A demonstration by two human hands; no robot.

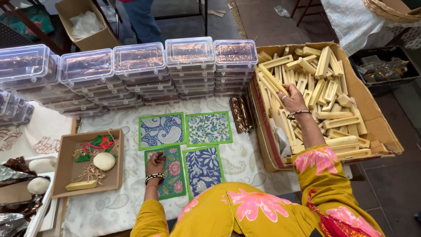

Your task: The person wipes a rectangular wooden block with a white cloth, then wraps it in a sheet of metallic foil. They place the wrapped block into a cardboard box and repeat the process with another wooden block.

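Wooden pieces (326,94), pale and long, fill a big cardboard box (378,125) on the right. The right hand (293,99) reaches into that box, its fingers curled loosely over the sticks; whether it grips one, I cannot tell. The left hand (155,163) rests on a green-edged floral cloth mat (170,175) near the person, fingers bent and pinching a small dark thing. Three more printed mats (208,128) lie beside it on the white patterned tablecloth (105,206). To the left sits a shallow brown tray (66,173) holding a white round stone (104,160) and trinkets. Stacks of clear plastic boxes (139,59) line the far side, and two dark foil rolls (241,114) lie just beside the cardboard box.
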